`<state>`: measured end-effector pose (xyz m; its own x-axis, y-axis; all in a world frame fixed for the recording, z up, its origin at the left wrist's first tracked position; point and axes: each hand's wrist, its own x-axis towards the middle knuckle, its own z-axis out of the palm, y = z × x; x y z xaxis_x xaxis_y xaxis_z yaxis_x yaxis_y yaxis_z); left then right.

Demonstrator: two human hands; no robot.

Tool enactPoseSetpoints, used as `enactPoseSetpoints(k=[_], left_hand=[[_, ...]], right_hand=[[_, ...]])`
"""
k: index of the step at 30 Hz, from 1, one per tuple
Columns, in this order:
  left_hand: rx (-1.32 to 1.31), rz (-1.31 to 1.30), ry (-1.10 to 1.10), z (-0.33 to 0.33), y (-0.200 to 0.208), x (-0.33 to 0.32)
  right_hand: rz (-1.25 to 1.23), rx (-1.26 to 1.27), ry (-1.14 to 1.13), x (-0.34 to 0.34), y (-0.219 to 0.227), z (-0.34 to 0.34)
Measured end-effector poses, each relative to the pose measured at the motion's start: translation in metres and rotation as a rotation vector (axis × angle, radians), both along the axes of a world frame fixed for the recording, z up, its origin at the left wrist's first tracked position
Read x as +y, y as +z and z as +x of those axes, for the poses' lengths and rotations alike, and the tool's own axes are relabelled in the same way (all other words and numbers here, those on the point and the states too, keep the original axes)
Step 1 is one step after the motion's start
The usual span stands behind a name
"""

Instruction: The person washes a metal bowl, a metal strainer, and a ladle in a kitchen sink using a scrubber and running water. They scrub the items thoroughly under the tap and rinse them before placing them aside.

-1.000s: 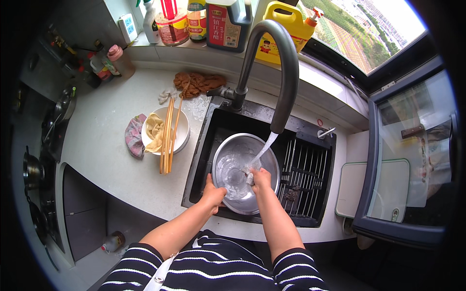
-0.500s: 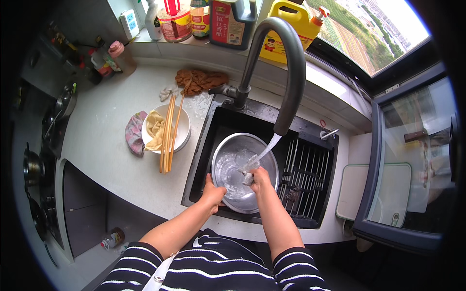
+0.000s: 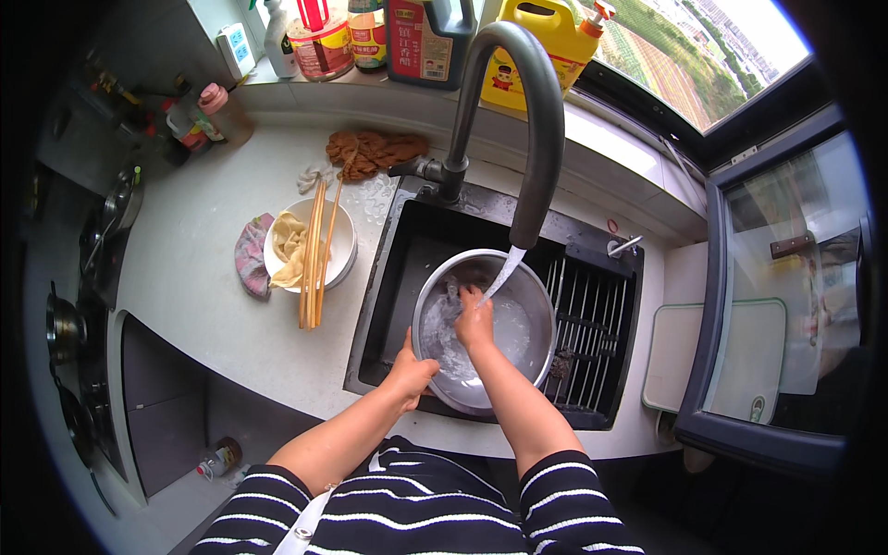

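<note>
Centre of frame: the left hand grips a metal bowl at its lower left; the right hand reaches inside below the running tap, its grasp indiscernible.

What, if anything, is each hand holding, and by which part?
Left hand: metal bowl, by its near-left rim. Right hand: inside the bowl, hold unclear.

In the centre of the frame, the arched faucet and its water stream hinder reaching the metal bowl from the top; the right hand and forearm cross its lower rim, the left hand blocks its lower left. Open room lies above the rack, right of centre. Left of centre, chopsticks jut across the white bowl, with a counter gap before the sink. The window sash obstructs the far right.
</note>
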<state>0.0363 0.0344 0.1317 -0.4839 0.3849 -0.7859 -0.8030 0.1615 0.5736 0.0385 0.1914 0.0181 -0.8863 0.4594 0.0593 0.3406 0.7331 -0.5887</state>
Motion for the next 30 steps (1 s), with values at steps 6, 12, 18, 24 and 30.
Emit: enactPoseSetpoints(k=[6,12,18,24,30], left_hand=[[-0.046,-0.014,0.017,-0.005,0.003,-0.014],[-0.104,0.023,-0.003,0.001,-0.001,-0.018],[-0.031,-0.06,0.051,-0.01,0.022,-0.013],[-0.014,-0.05,0.082,-0.011,0.007,-0.011],[-0.072,-0.088,0.133,-0.016,-0.005,-0.009]], right_hand=[[-0.078,-0.298,0.868,-0.031,0.046,0.038],[0.022,-0.206,0.181,-0.002,0.022,-0.001],[-1.429,-0.172,-0.509,0.027,0.047,-0.009],[-1.762,-0.162,-0.676,0.023,0.045,0.001],[-1.849,-0.165,-0.71,0.022,0.035,0.005]])
